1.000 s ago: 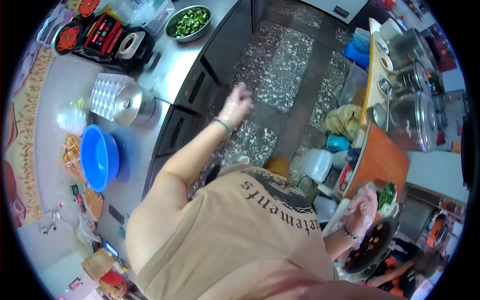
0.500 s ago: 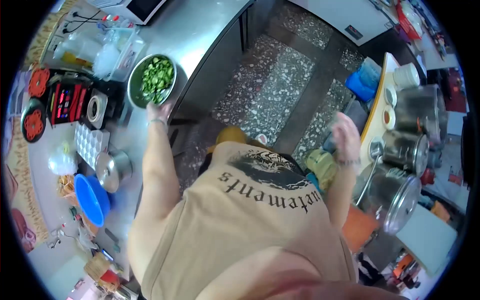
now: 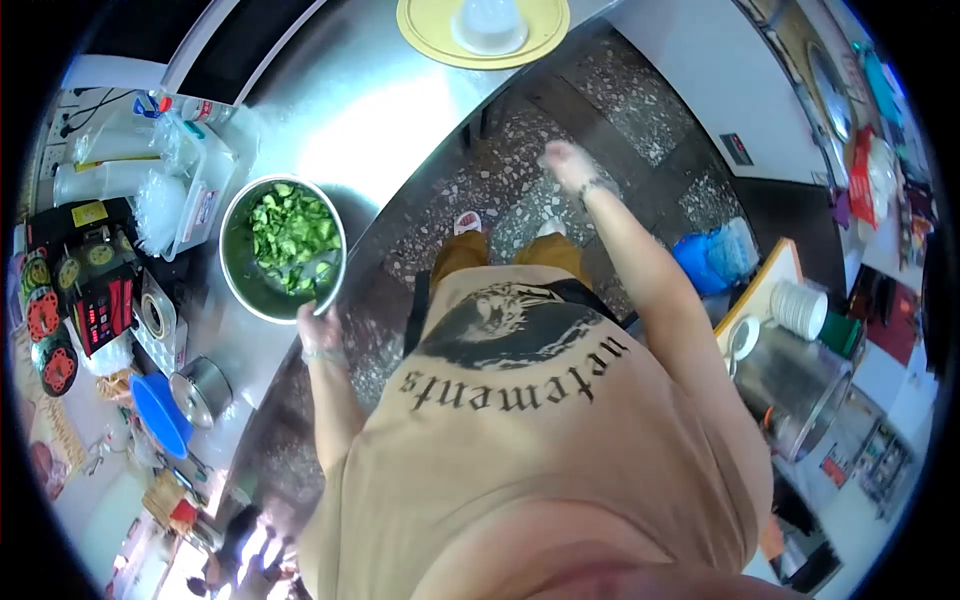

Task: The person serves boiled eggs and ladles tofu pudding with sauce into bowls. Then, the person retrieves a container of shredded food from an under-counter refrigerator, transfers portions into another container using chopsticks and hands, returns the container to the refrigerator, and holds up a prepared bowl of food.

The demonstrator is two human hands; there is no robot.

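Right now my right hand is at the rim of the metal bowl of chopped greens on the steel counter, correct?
Not quite: the head view shows your left hand at the rim of the metal bowl of chopped greens on the steel counter.

Your beige shirt (image 3: 540, 460) carries a black printed graphic with dark gothic lettering, above mustard-brown trousers (image 3: 462, 254), beside dark-and-pale speckled flooring (image 3: 650, 115), bright green pieces (image 3: 292, 235) in a silver bowl (image 3: 232, 262), a blue basin (image 3: 160, 412), and a yellow board (image 3: 425, 45).
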